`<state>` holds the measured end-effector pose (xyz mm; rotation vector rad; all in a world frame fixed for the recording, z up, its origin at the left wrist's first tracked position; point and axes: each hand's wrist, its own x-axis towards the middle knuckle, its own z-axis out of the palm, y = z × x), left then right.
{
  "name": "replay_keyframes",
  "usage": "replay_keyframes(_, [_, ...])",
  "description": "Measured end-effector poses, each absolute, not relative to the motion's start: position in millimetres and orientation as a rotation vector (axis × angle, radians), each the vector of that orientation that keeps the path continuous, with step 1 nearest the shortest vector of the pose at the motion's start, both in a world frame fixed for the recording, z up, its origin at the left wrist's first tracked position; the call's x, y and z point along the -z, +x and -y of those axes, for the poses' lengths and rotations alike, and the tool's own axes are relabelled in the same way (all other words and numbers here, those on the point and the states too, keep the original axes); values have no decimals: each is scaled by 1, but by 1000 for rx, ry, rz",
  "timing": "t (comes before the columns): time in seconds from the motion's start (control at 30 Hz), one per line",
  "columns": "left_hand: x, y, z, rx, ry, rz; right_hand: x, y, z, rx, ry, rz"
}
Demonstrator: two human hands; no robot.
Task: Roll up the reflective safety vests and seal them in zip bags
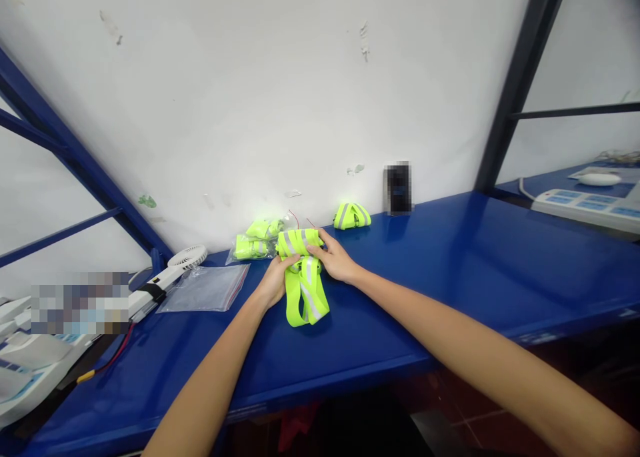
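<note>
Left grip (273, 281): holding neon strap (299, 242)
Right grip (338, 257): same
Strap: top bundled, loops loose
Bagged: neon bundles (251, 248)

L arm (213, 370) & R arm (465, 337) stretched fwd, angled inward; L grip (273, 282) & R grip (339, 259) close tog., both closed.

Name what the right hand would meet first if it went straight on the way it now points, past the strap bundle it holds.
Probably the bagged straps near the wall: the right hand points forward and leftward over the strap bundle. The depth between is unclear.
</note>
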<state>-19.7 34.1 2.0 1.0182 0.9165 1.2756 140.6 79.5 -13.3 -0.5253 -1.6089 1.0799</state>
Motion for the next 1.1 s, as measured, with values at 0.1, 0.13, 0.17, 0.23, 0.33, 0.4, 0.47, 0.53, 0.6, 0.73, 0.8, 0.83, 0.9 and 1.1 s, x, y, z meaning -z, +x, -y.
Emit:
replay_keyframes(0.1, [-2, -22, -35, -1261, 1012, -962, 12, 141, -74, -1008, -550, 1612])
replay_keyframes(0.13, [-2, -23, -36, -1254, 1006, -972, 11, 141, -72, -975, -560, 1602])
replay_keyframes(0.17, [-2, -24, -36, -1244, 1001, -978, 11, 140, -70, -939, -572, 1581])
replay_keyframes(0.23, [-2, -26, -36, -1192, 1002, -975, 9, 140, -67, -867, -597, 1519])
replay_keyframes(0.33, [0, -27, -35, -1095, 1043, -936, 8, 140, -66, -790, -627, 1458])
replay_keyframes(0.4, [2, -26, -35, -1069, 1079, -912, 9, 140, -67, -766, -638, 1470])
replay_keyframes(0.47, [4, -26, -34, -1069, 1111, -900, 10, 140, -67, -752, -654, 1490])
replay_keyframes(0.53, [5, -26, -34, -1080, 1128, -899, 10, 140, -67, -747, -675, 1495])
replay_keyframes(0.6, [4, -25, -33, -1094, 1129, -902, 10, 139, -67, -743, -688, 1491])
replay_keyframes(0.73, [3, -21, -32, -1141, 1124, -905, 8, 140, -64, -744, -684, 1488])
replay_keyframes(0.8, [4, -19, -33, -1205, 1139, -923, 6, 141, -63, -739, -723, 1492])
replay_keyframes(0.83, [6, -18, -34, -1244, 1156, -939, 5, 141, -63, -734, -755, 1496])
replay_keyframes(0.9, [9, -18, -37, -1313, 1205, -979, 4, 142, -64, -739, -814, 1496])
replay_keyframes(1.1, [16, -20, -43, -1392, 1312, -1067, 7, 140, -75, -1003, -802, 1340])
